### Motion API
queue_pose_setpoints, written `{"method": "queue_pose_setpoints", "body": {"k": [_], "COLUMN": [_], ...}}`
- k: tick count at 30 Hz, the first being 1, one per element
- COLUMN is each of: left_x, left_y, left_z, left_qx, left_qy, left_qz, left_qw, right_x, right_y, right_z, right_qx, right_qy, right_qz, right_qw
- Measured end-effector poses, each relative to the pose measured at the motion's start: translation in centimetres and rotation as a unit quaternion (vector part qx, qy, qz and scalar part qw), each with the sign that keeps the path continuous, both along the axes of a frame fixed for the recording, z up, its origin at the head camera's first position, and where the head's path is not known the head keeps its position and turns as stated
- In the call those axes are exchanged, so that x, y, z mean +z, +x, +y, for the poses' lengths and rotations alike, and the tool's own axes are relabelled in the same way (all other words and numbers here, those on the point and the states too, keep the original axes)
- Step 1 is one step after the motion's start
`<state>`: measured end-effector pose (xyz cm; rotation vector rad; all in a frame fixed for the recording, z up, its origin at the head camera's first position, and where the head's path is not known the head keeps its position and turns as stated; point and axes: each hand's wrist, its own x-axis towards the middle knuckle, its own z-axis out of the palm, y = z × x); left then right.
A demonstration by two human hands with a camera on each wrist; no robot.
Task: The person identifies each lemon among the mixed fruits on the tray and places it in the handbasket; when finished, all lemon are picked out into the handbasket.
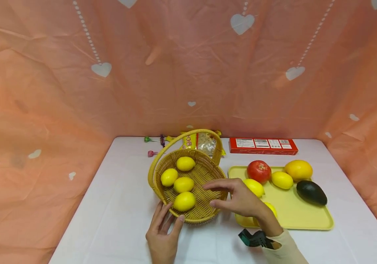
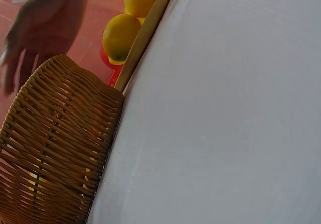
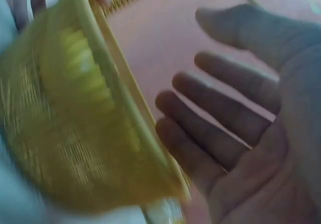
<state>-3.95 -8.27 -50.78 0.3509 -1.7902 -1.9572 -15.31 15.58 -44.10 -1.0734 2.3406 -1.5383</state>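
A yellow-brown woven basket with an arched handle stands on the white-covered table, holding several lemons mostly toward its left side. My left hand touches the basket's near left side, its thumb spread from the fingers; the left wrist view shows the basket's wicker wall but not this hand's fingers. Over the right rim hovers my right hand, palm facing the basket. Nothing lies in that hand, and its thumb stands away from the slightly bent fingers. The right wrist view is blurred.
Right of the basket lies a yellow tray bearing a red pomegranate, lemons, an orange-yellow fruit and a dark avocado. Behind are a red box, snack packets and lollipops. A peach curtain surrounds the table.
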Motion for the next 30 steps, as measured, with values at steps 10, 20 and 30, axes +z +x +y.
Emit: {"method": "queue_pose_setpoints", "body": {"k": [10,20,30], "left_x": [0.0,-0.1,-0.1], "left_y": [-0.1,-0.2,-0.2], "left_z": [0.0,-0.1,0.0], "left_qx": [0.003,0.004,0.003], "left_qy": [-0.002,0.001,0.001], "left_qz": [-0.017,-0.018,-0.019], "left_qw": [0.9998,0.9998,0.9998], "right_x": [-1.1,-2.6,-4.3], "right_y": [1.9,4.6,5.5], "right_z": [10.1,14.7,16.4], "right_qx": [-0.084,-0.140,-0.098], "right_qy": [-0.021,0.038,0.010], "right_qz": [-0.060,-0.124,-0.173], "right_qw": [0.994,0.982,0.980]}}
